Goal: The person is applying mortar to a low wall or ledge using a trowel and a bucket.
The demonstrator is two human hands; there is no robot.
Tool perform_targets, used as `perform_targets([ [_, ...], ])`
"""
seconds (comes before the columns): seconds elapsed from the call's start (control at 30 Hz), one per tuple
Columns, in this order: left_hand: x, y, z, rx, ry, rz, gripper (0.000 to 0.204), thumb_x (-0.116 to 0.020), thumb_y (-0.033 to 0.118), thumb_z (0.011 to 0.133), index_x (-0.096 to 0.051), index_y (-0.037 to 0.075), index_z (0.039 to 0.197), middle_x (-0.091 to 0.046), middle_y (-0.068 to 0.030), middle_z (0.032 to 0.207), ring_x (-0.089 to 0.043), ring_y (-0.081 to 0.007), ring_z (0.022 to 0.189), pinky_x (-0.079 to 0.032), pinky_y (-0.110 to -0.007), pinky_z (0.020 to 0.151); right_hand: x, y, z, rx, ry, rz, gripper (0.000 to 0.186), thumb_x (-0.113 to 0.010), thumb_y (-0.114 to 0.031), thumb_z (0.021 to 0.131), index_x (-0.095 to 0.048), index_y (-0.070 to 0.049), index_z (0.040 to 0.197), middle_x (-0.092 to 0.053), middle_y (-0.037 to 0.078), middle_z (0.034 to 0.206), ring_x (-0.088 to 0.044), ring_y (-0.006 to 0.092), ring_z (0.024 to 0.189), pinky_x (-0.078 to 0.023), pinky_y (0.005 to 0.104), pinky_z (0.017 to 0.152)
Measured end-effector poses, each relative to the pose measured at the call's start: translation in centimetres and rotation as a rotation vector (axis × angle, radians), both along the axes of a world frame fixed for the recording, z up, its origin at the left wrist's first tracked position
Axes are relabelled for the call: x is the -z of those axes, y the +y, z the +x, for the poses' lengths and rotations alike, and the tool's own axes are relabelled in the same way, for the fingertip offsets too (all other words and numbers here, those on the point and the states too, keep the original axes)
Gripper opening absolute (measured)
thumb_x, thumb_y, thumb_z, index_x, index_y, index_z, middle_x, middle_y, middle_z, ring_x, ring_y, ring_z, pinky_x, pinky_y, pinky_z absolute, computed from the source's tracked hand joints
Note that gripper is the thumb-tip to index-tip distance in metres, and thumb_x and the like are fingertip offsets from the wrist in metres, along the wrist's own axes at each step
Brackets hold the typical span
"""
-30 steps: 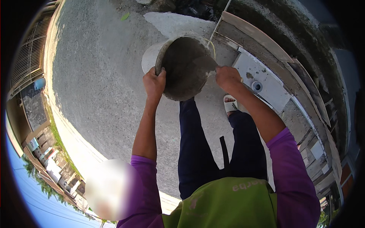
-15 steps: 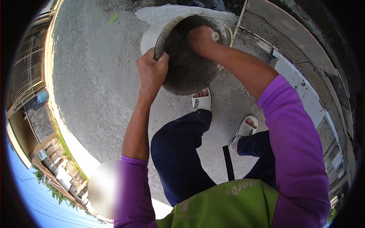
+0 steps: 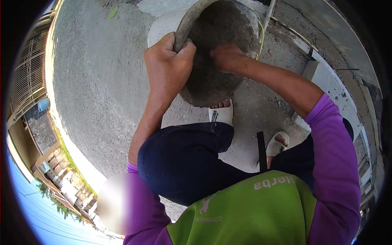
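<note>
A white bucket [image 3: 163, 29], its inside coated in grey cement-like material, is tilted with its mouth toward me. My left hand [image 3: 169, 61] grips the left side of its rim, thumb inside and fingers wrapped over the outside. Inside the bucket, my right hand [image 3: 229, 59] is closed low over the grey inner surface. Whatever that hand holds is hidden under the fingers. A yellowish cord-like handle [image 3: 261, 41] hangs at the bucket's right side.
Rough grey concrete [image 3: 94, 81] spreads out on the left. My sandalled foot [image 3: 221, 112] is just below the bucket, the other sandal [image 3: 277, 143] farther right. Pale boards [image 3: 322, 81] and a low wall edge run along the right. A green leaf [image 3: 113, 12] lies at far left.
The bucket appears higher in view and larger. My right hand has moved down inside it, and the round pale knob beside that hand no longer shows. My left knee has swung left.
</note>
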State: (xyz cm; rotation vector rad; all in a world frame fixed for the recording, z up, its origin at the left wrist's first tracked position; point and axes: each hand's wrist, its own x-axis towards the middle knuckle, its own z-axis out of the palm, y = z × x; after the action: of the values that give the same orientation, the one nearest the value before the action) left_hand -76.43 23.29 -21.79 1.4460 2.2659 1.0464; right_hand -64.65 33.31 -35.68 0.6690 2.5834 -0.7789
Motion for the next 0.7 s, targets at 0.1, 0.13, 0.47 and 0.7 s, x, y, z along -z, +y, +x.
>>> perform_targets([
  [0.1,-0.5,0.1,0.6,-0.036,-0.047,-0.013,0.023,-0.069,0.014,0.082,-0.06,-0.006,0.073,-0.055,-0.0162,0.054,-0.047,-0.0112,0.052,-0.043,-0.035,0.051,-1.5,-1.7,0.0,0.02,0.021,-0.074,0.029,-0.063,-0.009,0.084,-0.076,-0.006,0.109,-0.075,0.018,0.111,-0.072,0.0348,0.107,-0.058,0.0441,0.09],
  [0.13,-0.4,0.3,0.6,-0.035,-0.043,-0.011,0.023,-0.069,0.014,0.082,-0.06,-0.006,0.073,-0.055,-0.0162,0.054,-0.047,-0.0112,0.052,-0.043,-0.035,0.051,-2.0,-1.9,-0.1,0.046,0.04,-0.127,0.03,-0.063,-0.01,0.084,-0.076,-0.006,0.11,-0.074,0.019,0.112,-0.072,0.0349,0.108,-0.058,0.0439,0.091],
  [0.47,-0.2,1.2,0.5,-0.185,-0.005,0.04,0.028,-0.07,0.016,0.083,-0.06,-0.008,0.072,-0.056,-0.015,0.055,-0.048,-0.0136,0.054,-0.043,-0.038,0.054,-4.4,-2.3,1.1,0.166,0.243,-0.271,0.03,-0.068,-0.022,0.085,-0.075,0.002,0.101,-0.074,0.025,0.097,-0.072,0.0406,0.097,-0.057,0.0487,0.087],
  [0.7,-0.5,1.4,0.9,-0.22,0.02,0.027,0.03,-0.073,0.02,0.085,-0.064,-0.008,0.076,-0.061,-0.0157,0.06,-0.053,-0.0143,0.058,-0.046,-0.038,0.058,-6.5,-1.0,4.3,0.355,0.2,-0.712,0.031,-0.07,-0.024,0.087,-0.072,0.005,0.096,-0.064,0.014,0.068,-0.064,0.023,0.055,-0.053,0.0376,0.051],
])
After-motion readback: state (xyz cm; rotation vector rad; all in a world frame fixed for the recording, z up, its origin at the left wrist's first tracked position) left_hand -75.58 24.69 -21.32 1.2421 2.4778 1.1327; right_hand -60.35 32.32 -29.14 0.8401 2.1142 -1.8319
